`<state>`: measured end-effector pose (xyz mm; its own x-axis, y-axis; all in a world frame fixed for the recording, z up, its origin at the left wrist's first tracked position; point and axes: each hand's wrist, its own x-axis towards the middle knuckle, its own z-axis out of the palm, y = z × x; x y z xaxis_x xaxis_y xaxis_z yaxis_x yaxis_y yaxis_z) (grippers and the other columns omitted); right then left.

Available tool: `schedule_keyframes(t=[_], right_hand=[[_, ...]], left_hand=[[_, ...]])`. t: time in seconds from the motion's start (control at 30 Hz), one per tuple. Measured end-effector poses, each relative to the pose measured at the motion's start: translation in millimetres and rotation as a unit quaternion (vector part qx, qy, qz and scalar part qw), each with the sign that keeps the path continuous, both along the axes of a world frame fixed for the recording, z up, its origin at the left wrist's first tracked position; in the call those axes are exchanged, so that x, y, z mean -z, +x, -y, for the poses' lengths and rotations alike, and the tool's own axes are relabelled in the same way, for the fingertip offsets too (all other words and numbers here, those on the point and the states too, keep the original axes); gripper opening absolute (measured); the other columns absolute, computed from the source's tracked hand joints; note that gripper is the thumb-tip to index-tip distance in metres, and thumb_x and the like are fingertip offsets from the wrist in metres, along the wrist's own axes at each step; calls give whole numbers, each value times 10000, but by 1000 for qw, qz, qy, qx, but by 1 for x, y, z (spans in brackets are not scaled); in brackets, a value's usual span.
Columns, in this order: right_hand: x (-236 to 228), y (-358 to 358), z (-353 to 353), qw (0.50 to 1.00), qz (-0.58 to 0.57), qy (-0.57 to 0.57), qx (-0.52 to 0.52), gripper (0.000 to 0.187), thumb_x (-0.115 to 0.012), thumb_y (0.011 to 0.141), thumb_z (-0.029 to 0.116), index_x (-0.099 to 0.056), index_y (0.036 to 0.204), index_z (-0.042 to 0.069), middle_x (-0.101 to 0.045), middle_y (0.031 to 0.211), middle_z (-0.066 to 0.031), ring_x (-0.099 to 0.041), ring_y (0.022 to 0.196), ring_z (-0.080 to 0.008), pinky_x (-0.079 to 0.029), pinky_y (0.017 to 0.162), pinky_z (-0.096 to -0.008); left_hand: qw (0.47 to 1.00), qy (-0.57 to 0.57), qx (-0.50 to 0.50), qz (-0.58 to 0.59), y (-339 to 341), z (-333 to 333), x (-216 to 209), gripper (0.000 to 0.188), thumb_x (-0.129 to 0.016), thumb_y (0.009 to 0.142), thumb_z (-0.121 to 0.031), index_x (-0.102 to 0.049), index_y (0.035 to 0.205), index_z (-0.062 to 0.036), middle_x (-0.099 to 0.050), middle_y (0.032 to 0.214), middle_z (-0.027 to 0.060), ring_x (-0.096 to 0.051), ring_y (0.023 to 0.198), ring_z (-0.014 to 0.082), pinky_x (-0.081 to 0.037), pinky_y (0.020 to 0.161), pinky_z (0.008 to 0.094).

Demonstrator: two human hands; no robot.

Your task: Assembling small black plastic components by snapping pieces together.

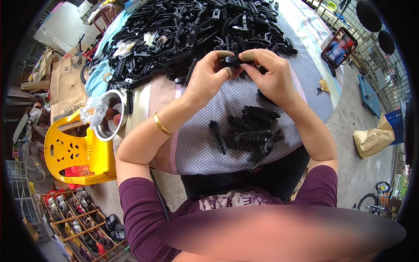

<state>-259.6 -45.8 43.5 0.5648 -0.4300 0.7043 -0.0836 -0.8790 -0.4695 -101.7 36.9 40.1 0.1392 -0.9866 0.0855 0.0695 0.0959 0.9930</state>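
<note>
Over the table, just in front of the large heap, my left hand [208, 75] and my right hand [271, 75] meet around a small black plastic part [232, 62]. Both are closed on it, thumbs and forefingers pinching from either side. Tan wraps cover some of the fingertips. My fingers hide much of the part, so its full shape cannot be made out. Beyond them spreads a big heap of long black plastic pieces [179, 37]. Closer to me lies a small pile of similar black pieces [257, 126], with one separate black piece [217, 137] on its left.
A dotted cloth covers the table [198, 153]. On the left are a metal bowl [123, 114] with a clear plastic bag and a yellow chair [94, 153]. A phone on a stand [339, 49] stands at the right edge. Shoes fill a rack [78, 222] at lower left.
</note>
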Motion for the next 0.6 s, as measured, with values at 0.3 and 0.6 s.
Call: schedule_keyframes(t=[0.3,0.6], right_hand=[[-2,-3,-3,998,-4,-67,-4,407,-727,681,26,-611,1071,27,-656,930,-89,-625,880,-221,-510,755,-308],[-5,-10,19,974,-102,158,-123,439,-757,704,204,-622,1075,12,-663,903,-56,-609,790,-127,-470,746,-261]], left_hand=[[996,-27,24,-83,8,5,3,319,-610,848,-21,-541,1142,80,-621,1024,125,-612,916,151,-514,826,243],[941,-176,-25,287,5,0,-10,398,-658,795,-7,-557,1179,22,-656,1027,93,-606,914,110,-496,803,237]])
